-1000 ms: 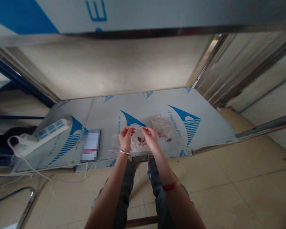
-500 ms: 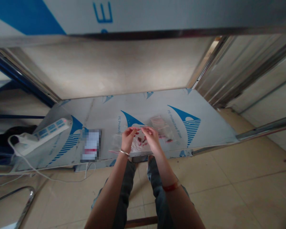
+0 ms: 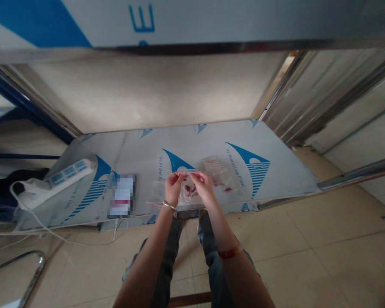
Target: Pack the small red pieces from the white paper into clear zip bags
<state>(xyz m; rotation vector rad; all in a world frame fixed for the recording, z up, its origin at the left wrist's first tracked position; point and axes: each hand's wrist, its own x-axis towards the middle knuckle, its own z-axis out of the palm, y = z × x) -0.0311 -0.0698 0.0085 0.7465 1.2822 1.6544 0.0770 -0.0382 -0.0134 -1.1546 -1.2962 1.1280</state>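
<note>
My left hand [image 3: 174, 186] and my right hand [image 3: 201, 184] meet fingertip to fingertip above the low shelf, both pinched closed. What sits between the fingers is too small to make out. Just beneath them lies a clear plastic bag [image 3: 188, 200] with small dark red pieces [image 3: 194, 191] on or in it. Beyond my right hand rests another clear bag [image 3: 213, 164] holding pale pinkish strips. A few more red bits [image 3: 227, 189] lie to the right of that hand. At the left, a flat clear plastic piece [image 3: 156, 192] is beside my left wrist.
A phone [image 3: 123, 194] with a blurred screen lies left of my hands. Farther left is a white power strip [image 3: 72, 173] with a cable hanging over the shelf [image 3: 282, 171] edge. A metal-edged upper panel [image 3: 211, 25] overhangs the far side. My knees are below the front edge.
My left hand has shifted slightly to the right, closer to my right hand. Both hands stay pinched over the bag; the other things lie as before.
</note>
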